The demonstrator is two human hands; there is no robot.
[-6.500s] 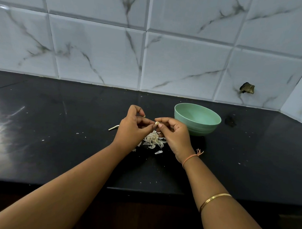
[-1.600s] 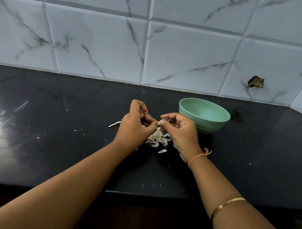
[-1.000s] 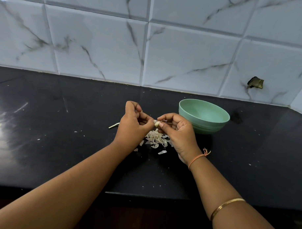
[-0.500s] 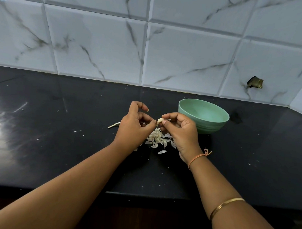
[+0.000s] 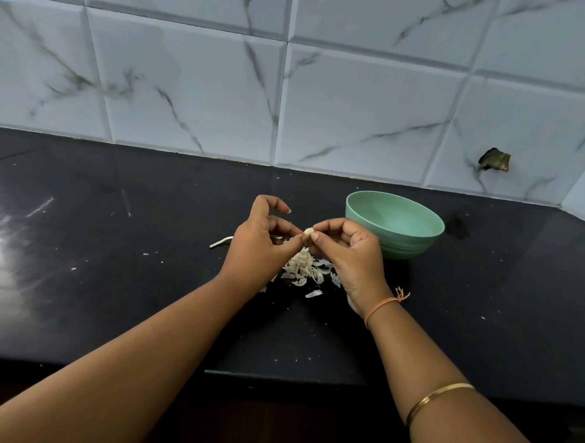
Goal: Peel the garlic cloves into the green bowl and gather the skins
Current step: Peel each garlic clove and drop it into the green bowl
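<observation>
Both hands are meeting over the middle of the black table (image 5: 116,281), just left of the green bowl (image 5: 396,248) and a bit nearer the camera. The left hand (image 5: 257,250) is pinching a small pale garlic clove (image 5: 308,231) between its thumb and a fingertip. Its index finger is arching up free and the other fingers are curling in. The right hand (image 5: 353,256) is pinching the same clove from the other side, thumb tip and forefinger tip on it, with the rest of the fingers curling toward the palm. The clove is hanging in the air between the two sets of fingertips, above the table and not in the bowl. It is too small to tell how much skin is on it.

Right under the hands a loose pile of garlic skins (image 5: 304,269) is lying on the table as whitish flakes, partly hiding behind both hands. One stray flake (image 5: 314,293) is lying apart on the near side. The green bowl is standing upright just right of the right hand, near the pile but apart from it. Its bottom is hiding behind the near wall.

A thin pale stem piece (image 5: 220,242) is lying on the table, left of the left hand. Tiny white specks are dotting the table. The right wrist is wearing an orange thread (image 5: 381,305), and a gold bangle (image 5: 439,398) is sitting further up the forearm. A marble-look tiled wall (image 5: 355,107) is running behind the table, with a dark broken hole (image 5: 494,159) in a tile at right.
</observation>
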